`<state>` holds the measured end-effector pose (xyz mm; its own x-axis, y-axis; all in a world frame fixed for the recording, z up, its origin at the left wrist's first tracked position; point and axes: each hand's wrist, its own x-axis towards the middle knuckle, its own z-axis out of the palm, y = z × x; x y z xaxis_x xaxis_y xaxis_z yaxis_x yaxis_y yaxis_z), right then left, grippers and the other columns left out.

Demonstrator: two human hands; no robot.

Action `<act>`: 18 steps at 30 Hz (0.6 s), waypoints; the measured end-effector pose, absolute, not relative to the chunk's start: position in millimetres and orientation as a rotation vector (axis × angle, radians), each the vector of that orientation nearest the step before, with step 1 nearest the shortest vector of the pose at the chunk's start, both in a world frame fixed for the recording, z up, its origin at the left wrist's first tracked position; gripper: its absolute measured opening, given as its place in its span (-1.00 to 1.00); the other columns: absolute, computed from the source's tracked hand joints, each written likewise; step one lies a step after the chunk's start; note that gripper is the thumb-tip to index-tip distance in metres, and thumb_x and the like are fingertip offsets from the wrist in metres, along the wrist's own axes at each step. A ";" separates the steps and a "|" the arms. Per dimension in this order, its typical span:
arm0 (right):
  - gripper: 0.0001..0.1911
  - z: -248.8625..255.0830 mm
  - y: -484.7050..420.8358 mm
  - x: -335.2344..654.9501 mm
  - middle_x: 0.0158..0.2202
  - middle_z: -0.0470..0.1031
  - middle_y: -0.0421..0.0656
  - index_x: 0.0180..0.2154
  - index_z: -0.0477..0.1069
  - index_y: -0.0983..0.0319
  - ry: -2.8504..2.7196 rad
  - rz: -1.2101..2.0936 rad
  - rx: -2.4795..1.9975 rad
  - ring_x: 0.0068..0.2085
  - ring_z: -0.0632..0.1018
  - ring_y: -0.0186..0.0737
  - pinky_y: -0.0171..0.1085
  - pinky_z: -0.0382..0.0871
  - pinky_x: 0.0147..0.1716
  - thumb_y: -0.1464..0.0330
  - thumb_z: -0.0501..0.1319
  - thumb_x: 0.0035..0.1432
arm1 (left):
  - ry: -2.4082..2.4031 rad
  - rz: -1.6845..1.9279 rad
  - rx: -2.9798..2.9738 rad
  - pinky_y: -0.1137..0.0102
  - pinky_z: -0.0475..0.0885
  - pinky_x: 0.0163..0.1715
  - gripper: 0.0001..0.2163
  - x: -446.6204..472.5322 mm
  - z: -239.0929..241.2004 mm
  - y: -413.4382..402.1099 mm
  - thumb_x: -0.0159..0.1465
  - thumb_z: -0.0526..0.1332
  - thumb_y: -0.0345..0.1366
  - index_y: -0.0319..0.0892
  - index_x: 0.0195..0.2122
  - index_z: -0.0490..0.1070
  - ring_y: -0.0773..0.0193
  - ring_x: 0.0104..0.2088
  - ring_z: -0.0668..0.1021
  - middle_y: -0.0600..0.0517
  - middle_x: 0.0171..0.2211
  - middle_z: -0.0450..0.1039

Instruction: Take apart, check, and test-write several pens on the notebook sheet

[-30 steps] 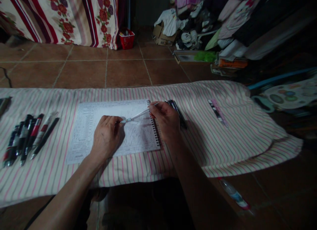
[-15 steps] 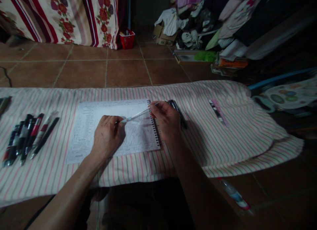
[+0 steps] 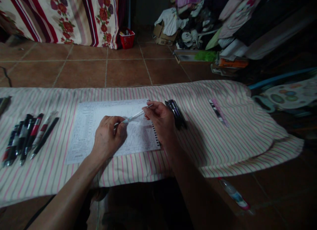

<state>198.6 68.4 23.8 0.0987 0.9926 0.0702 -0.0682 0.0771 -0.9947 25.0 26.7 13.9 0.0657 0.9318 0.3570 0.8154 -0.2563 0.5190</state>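
A slim, pale, see-through pen refill [image 3: 135,116] is held slanted above the spiral notebook, its right end higher. Pinched at its lower end is my left hand [image 3: 108,131], fingers closed. My right hand [image 3: 161,119] grips the other end between thumb and fingertips, and a thin tip sticks out past them. Beneath both hands lies the spiral notebook [image 3: 101,113], its pages covered with writing and its black coil on the right. Just right of my right hand rests a bunch of dark pens [image 3: 177,114]. My fingers hide both ends of the refill in part.
Several pens [image 3: 29,136] lie at the left on the striped cloth [image 3: 198,137]. A pink and black strip-like packet [image 3: 218,113] is at the right. On the tiled floor are a plastic bottle [image 3: 234,194], a red basket [image 3: 127,39] and a cardboard box [image 3: 164,37].
My right hand has moved slightly left, toward my left hand, so less of the refill shows between them. More of the dark pens is uncovered. My left hand has barely shifted.
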 end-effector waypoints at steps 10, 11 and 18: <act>-0.81 22.5 66.5 187.1 -0.46 0.49 -0.25 -0.34 0.43 0.21 -1.179 1.161 -1.150 -0.47 0.49 -0.40 -0.39 0.36 -0.49 0.24 0.27 -0.01 | 1.780 0.878 1.924 0.30 0.39 -0.28 -0.85 24.2 21.8 24.8 0.22 0.09 -0.31 -0.19 -0.25 0.41 0.23 -0.35 0.50 -0.02 -0.33 0.50; -0.81 23.3 65.9 186.6 -0.45 0.49 -0.25 -0.35 0.44 0.21 -1.171 1.178 -1.158 -0.46 0.49 -0.40 -0.38 0.36 -0.48 0.25 0.28 -0.01 | 1.752 0.882 1.904 0.31 0.39 -0.29 -0.84 24.5 22.6 24.5 0.22 0.09 -0.31 -0.20 -0.23 0.41 0.25 -0.36 0.50 -0.02 -0.32 0.49; -0.83 25.5 58.8 181.3 -0.46 0.49 -0.24 -0.36 0.46 0.22 -1.113 1.359 -1.181 -0.46 0.49 -0.40 -0.38 0.37 -0.46 0.28 0.29 -0.04 | 1.600 0.940 1.821 0.33 0.41 -0.28 -0.70 25.3 23.2 23.8 0.18 0.06 -0.36 -0.20 -0.06 0.38 0.30 -0.36 0.48 0.01 -0.32 0.45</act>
<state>181.3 58.8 25.5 -0.0467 0.9944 -0.0949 -0.1028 -0.0993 -0.9897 25.3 23.8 23.2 0.0544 0.9868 0.1528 0.6138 -0.1537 0.7744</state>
